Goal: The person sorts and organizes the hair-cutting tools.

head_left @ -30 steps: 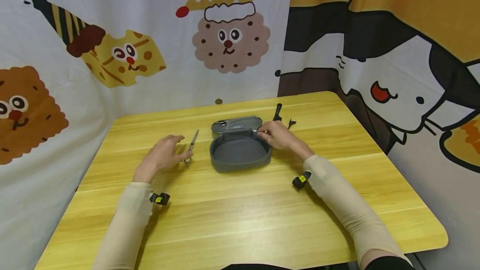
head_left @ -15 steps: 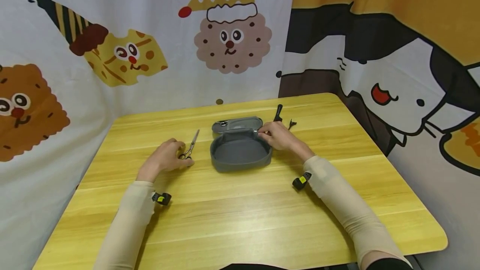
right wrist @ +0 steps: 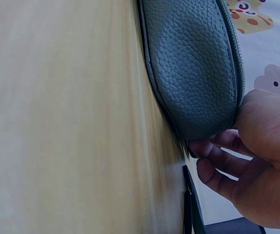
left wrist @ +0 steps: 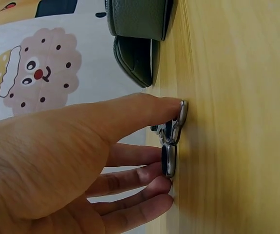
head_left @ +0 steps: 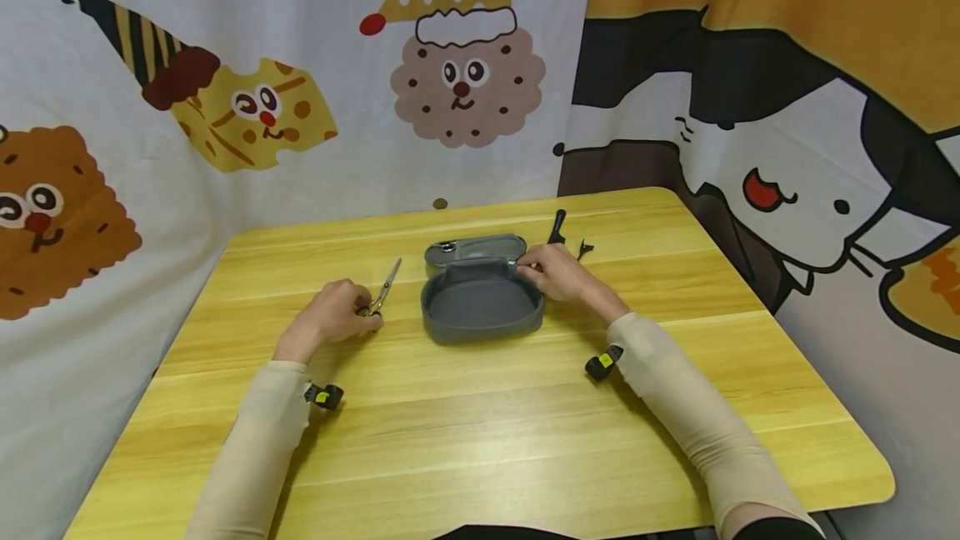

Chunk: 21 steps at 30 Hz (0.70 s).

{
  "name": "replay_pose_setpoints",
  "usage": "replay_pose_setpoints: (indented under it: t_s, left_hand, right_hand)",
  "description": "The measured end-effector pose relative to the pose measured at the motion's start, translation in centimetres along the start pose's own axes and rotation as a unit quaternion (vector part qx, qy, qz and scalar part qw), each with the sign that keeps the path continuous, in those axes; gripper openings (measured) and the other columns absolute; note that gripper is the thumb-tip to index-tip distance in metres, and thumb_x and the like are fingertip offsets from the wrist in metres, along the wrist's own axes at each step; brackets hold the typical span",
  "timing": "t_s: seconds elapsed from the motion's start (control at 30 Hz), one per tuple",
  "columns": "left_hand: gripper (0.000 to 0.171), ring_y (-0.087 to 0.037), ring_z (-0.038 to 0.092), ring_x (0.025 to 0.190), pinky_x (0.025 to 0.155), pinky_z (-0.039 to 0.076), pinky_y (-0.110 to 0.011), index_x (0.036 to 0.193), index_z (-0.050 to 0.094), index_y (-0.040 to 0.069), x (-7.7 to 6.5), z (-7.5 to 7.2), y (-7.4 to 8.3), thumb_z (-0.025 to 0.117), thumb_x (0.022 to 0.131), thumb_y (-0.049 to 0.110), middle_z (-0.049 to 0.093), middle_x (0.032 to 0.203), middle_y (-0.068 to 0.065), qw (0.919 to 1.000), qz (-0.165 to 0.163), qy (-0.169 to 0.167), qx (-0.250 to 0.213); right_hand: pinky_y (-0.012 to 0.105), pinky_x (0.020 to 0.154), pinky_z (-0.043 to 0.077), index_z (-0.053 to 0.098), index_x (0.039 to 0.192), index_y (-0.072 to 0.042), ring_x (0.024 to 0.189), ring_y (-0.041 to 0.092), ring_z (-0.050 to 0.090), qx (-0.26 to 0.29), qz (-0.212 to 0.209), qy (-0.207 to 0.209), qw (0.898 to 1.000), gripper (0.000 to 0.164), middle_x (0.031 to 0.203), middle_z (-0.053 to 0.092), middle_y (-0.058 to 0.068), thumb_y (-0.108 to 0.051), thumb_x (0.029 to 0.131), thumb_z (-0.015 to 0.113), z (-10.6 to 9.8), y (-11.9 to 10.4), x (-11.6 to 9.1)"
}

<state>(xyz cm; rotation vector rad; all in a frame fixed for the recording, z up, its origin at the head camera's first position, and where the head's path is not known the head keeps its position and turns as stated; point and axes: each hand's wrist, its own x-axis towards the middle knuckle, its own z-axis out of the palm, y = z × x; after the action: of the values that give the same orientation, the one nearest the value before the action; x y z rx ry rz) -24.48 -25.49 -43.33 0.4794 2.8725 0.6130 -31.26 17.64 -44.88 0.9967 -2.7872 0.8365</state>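
My left hand (head_left: 330, 317) pinches the finger rings of silver scissors (head_left: 391, 277) between thumb and fingers. The scissors lie with their blades pointing away, toward the far edge of the table. In the left wrist view, the thumb is on one ring of the metal handle (left wrist: 172, 163) and the fingertips meet the other. A grey zippered case (head_left: 480, 330) stands to the right of the scissors, its lid (head_left: 483, 250) folded back behind it. My right hand (head_left: 558, 272) grips the case at its back right corner, thumb at the zipper edge in the right wrist view.
On the wooden table (head_left: 465, 423), a black handle-like tool (head_left: 557, 226) lies behind my right hand. A small black forked piece (head_left: 585, 249) lies beside it. A printed curtain (head_left: 285, 173) hangs behind the table.
My left hand has lowered onto the scissors' handles and its fingers have closed on the rings. The right hand and the case have stayed put.
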Motion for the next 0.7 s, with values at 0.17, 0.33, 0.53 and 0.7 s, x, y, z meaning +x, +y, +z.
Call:
replay_pose_setpoints:
  t_s: [0.17,0.33,0.53,0.7]
  left_hand:
    - [0.020,-0.018,0.051,0.073,0.066,0.041,-0.032,0.089,0.072,0.008,0.0,0.1,0.2,0.084,0.097,0.022,0.062,0.078,-0.004,0.9998,-0.017,0.010,0.000]
    - [0.025,-0.023,0.060,0.085,0.074,0.050,-0.035,0.104,0.076,0.002,0.1,0.2,0.6,0.085,0.094,0.023,0.073,0.096,-0.011,0.9984,-0.055,0.014,0.009]
    - [0.039,-0.027,0.062,0.088,0.075,0.054,-0.038,0.108,0.072,-0.001,0.6,0.3,1.2,0.088,0.090,0.029,0.073,0.105,-0.018,0.9963,-0.085,0.005,0.012]
    - [0.039,-0.026,0.061,0.087,0.075,0.053,-0.036,0.106,0.072,0.000,0.9,0.8,0.8,0.089,0.090,0.032,0.073,0.105,-0.017,0.9957,-0.092,0.010,0.005]
  right_hand:
    - [0.044,0.080,0.063,0.088,0.118,-0.004,0.097,0.028,0.079,-0.003,-0.002,0.000,1.000,0.022,0.116,0.086,0.016,-0.012,0.114,0.067,0.1,0.0,0.1]
    - [0.041,0.078,0.060,0.088,0.118,-0.004,0.094,0.026,0.077,-0.005,0.001,-0.002,1.000,0.022,0.114,0.085,0.015,-0.012,0.114,0.067,0.2,0.0,0.1]
    - [0.039,0.076,0.058,0.087,0.120,-0.004,0.088,0.023,0.074,-0.005,0.002,0.001,1.000,0.022,0.113,0.085,0.016,-0.011,0.114,0.068,0.1,-0.1,0.0]
    - [0.043,0.079,0.064,0.087,0.123,-0.003,0.094,0.025,0.078,-0.001,0.001,0.002,1.000,0.022,0.118,0.085,0.017,-0.010,0.113,0.068,0.1,-0.2,0.0]
